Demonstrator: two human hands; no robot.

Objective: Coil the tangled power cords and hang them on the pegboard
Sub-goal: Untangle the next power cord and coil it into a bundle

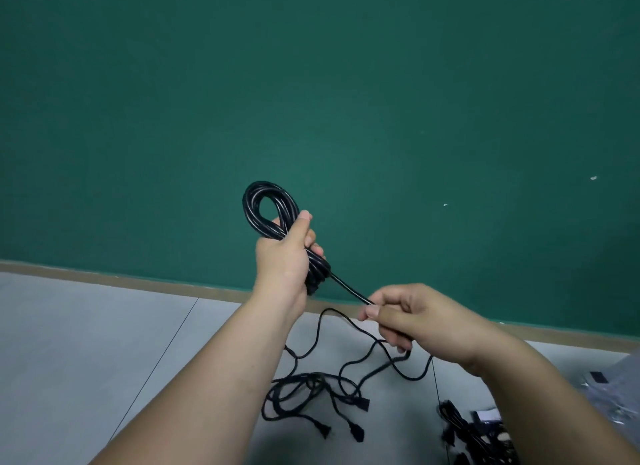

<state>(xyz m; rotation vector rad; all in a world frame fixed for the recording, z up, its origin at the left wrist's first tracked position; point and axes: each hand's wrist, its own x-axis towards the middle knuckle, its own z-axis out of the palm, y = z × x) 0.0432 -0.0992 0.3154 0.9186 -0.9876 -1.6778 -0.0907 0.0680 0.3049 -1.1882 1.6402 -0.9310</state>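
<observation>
Above floor (86, 326), left hand (285, 256) grips coil (258, 201); right hand (415, 319) pinches tail (349, 289).

Wide head view, forward and down

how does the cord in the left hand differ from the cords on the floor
The held cord is wound into loops; the floor cords sprawl in a tangle. The held cord is in the left hand, its tail pinched by the right hand; the floor cords lie on the floor. Both are black.
</observation>
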